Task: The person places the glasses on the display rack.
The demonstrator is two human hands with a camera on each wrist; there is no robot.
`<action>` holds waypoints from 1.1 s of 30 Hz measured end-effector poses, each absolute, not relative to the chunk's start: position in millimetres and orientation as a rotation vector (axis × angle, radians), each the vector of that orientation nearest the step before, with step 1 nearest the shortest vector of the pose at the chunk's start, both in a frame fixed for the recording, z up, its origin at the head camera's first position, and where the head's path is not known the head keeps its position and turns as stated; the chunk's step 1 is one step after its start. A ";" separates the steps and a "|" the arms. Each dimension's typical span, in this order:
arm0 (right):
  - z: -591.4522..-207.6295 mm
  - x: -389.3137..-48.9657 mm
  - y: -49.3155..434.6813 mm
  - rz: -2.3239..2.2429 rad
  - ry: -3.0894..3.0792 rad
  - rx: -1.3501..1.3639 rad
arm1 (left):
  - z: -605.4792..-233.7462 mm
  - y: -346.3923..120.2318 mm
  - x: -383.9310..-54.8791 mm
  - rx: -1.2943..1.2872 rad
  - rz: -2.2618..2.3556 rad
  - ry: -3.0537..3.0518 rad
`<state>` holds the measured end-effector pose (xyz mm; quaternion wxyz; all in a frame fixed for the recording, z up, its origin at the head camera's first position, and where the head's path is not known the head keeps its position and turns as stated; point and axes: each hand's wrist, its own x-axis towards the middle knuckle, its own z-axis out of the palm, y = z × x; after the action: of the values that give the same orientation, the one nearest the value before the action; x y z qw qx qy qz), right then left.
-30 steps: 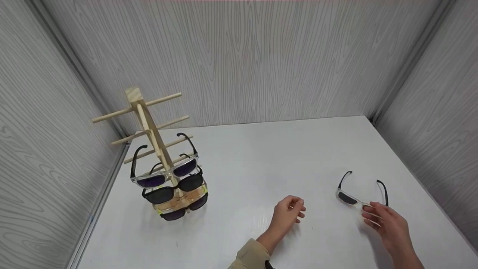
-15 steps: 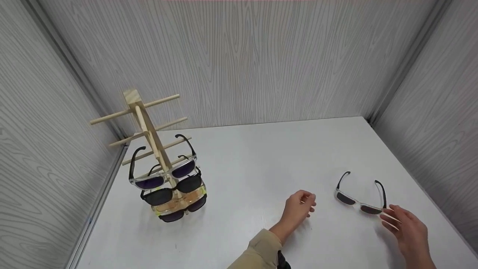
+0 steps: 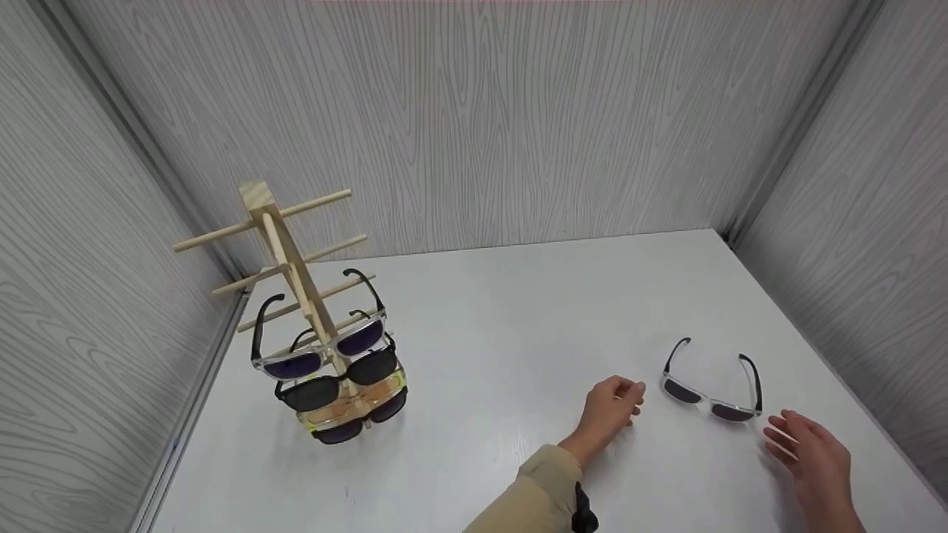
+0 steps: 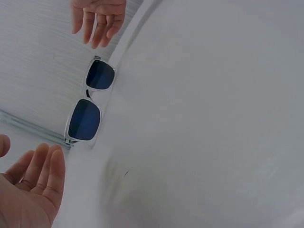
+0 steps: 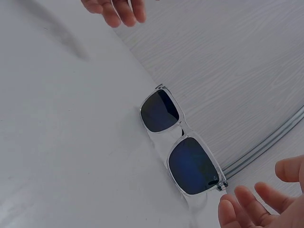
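A pair of sunglasses (image 3: 732, 413) with a clear frame, dark lenses and black temples lies on the white table at the right, its temples spread and pointing away from me. Just right of its near hinge, my right hand (image 3: 816, 457) hovers with relaxed fingers and holds nothing. My left hand (image 3: 609, 411), in a beige sleeve, is on the other side, a little short of the left lens, its fingers bent loosely around nothing. Both wrist views show the lenses (image 4: 85, 119) between the two hands, with a small gap to the fingers of the right hand (image 5: 266, 209).
On the left stands a wooden display rack (image 3: 285, 237) with several crossbars. Several pairs of sunglasses (image 3: 311, 392) hang on its lower bars; the upper bars are bare. Pale wood-grain panels (image 3: 474, 126) enclose the white table (image 3: 489, 333) at the back and sides.
My right hand has let go of the sunglasses and drawn away to the right. Meanwhile my left hand has moved right, closer to them. The sunglasses now lie free on the table.
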<state>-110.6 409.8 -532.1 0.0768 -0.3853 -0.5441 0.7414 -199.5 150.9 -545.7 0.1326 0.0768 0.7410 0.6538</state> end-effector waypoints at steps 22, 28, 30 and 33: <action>-537.8 -125.5 410.1 2.217 -1.793 -1.104 | -551.6 185.0 -226.3 0.098 1.774 2.162; -541.7 -125.8 411.0 2.209 -1.823 -1.130 | -555.9 193.1 -225.3 -0.004 1.789 2.079; -541.6 -125.7 412.4 2.217 -1.807 -1.130 | -556.6 197.1 -225.2 -0.045 1.828 2.034; -540.7 -125.8 414.5 2.239 -1.773 -1.127 | -556.7 203.0 -224.9 -0.110 1.890 1.959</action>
<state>-125.8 414.5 -540.7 0.0355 -0.3669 -0.5771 0.7287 -224.9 203.0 -556.7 0.2070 -0.0394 0.7034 0.6788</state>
